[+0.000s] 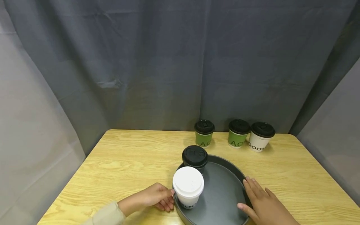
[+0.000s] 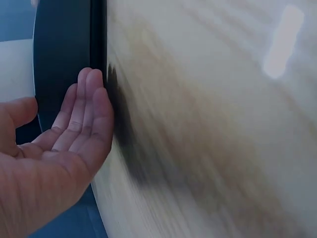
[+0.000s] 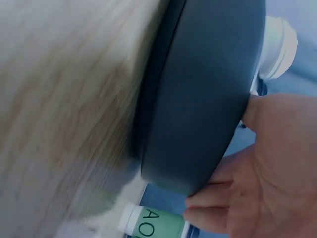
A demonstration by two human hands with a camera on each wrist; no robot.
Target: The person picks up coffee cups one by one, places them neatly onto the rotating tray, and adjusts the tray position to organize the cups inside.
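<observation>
A round dark grey tray (image 1: pixel 222 187) rests on the table. On its left side stand a white-lidded paper cup (image 1: pixel 187 187) and, behind it, a black-lidded dark cup (image 1: pixel 195 157). My left hand (image 1: pixel 157 197) is at the tray's left side. In the left wrist view its fairly straight fingers (image 2: pixel 84 114) lie along the outer wall, with the thumb near the rim. My right hand (image 1: pixel 264 206) touches the right rim, fingers extended and thumb reaching over the inside. The right wrist view shows its fingertips (image 3: pixel 203 198) beside the tray's outer wall (image 3: pixel 203 94).
Behind the tray, a green cup with a black lid (image 1: pixel 204 134) stands alone. Further right another green cup (image 1: pixel 237 134) stands beside a white cup with a black lid (image 1: pixel 260 137). A grey curtain (image 1: pixel 157 68) hangs past the back edge of the wooden table (image 1: pixel 126 162).
</observation>
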